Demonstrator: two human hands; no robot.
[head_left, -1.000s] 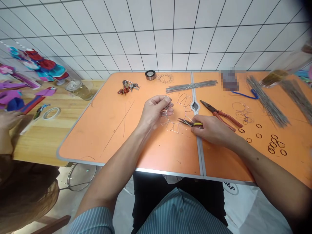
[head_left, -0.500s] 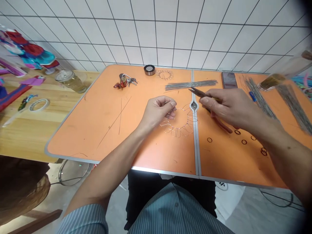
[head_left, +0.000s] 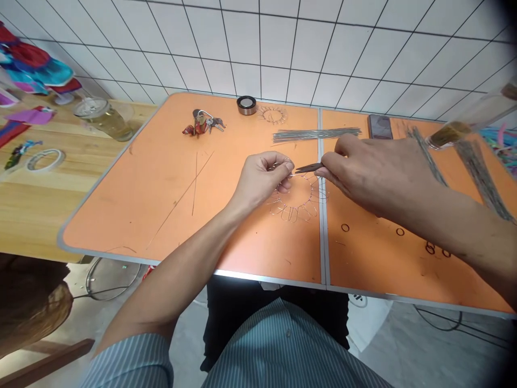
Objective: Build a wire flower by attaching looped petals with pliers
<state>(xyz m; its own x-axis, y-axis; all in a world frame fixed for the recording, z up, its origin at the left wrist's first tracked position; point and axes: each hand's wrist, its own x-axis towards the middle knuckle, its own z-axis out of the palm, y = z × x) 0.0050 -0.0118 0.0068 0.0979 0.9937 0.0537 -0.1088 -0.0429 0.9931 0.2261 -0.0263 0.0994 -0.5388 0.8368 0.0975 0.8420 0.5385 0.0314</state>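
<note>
My left hand [head_left: 264, 180] pinches the upper left edge of a looped wire ring [head_left: 297, 211], whose thin petal-like loops fan out over the orange table [head_left: 161, 178]. Closed round a pair of dark pliers [head_left: 309, 168] is my right hand [head_left: 363, 167]. The pliers' pointed tips are just right of my left fingertips, close to the top of the ring. My right palm hides their handles. Behind both hands lies a bundle of straight wires [head_left: 299, 134].
Along the back are keys [head_left: 208, 123], a tape roll [head_left: 246, 105], another wire ring [head_left: 273, 115] and a phone [head_left: 380, 127]. Small dark rings [head_left: 399, 231] lie at the right front. More wires [head_left: 482, 178] and a jar [head_left: 452, 134] are farther right. Two loose wires [head_left: 195, 180] cross at left.
My right hand has turned and moved left, bringing the pliers' tips from above the table's seam to my left fingertips. My left hand still pinches the ring. The view has shifted slightly.
</note>
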